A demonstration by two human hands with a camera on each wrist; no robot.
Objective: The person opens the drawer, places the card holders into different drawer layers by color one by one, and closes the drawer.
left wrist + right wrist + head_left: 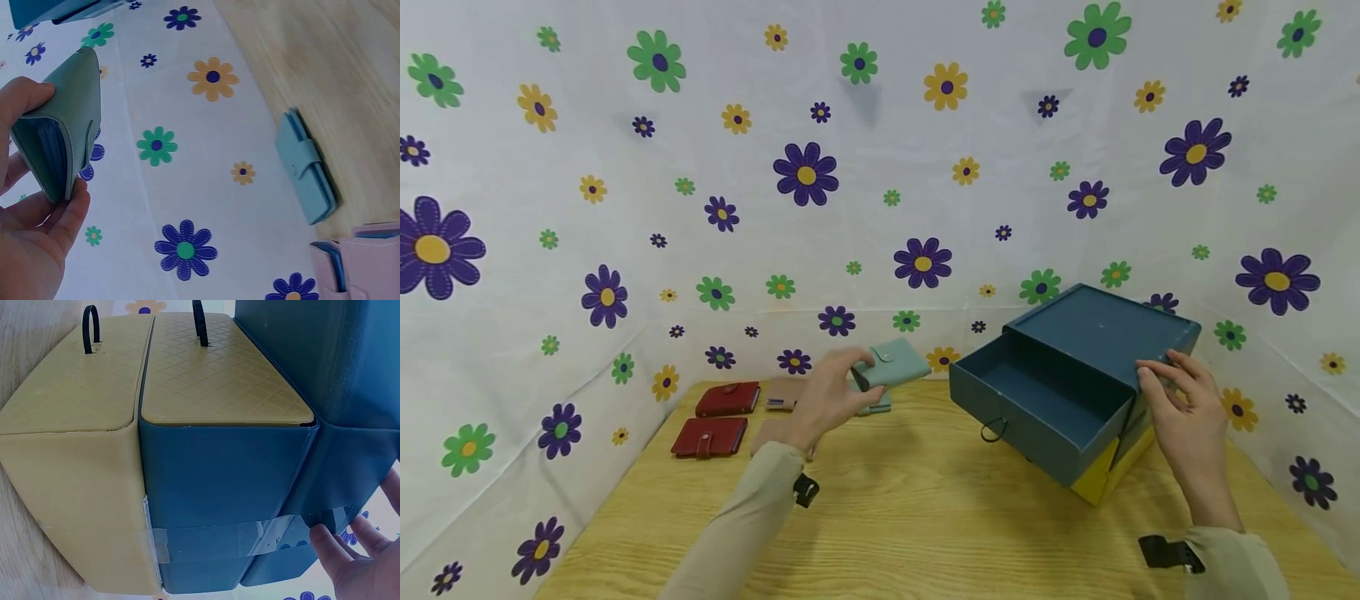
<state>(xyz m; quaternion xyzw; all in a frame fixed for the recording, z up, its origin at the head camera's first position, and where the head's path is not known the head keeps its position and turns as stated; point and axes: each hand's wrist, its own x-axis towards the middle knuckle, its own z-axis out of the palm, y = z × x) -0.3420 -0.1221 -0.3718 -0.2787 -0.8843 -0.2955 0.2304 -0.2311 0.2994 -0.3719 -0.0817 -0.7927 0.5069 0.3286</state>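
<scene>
Left hand [827, 393] pinching a pale green wallet [898, 364] above the counter [887, 517], left of the open drawer [1030, 437]; right hand [1191, 417], fingers parted, touching the blue cabinet [1101, 325]. Two red wallets [709, 437] lie farther left.

Head view looks forward, downward; wrist views sit close; all share flowered cloth [865, 233].

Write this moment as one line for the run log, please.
left hand: holds pale green wallet, raised | right hand: touches cabinet | top drawer: open | table: two red wallets at left
</scene>
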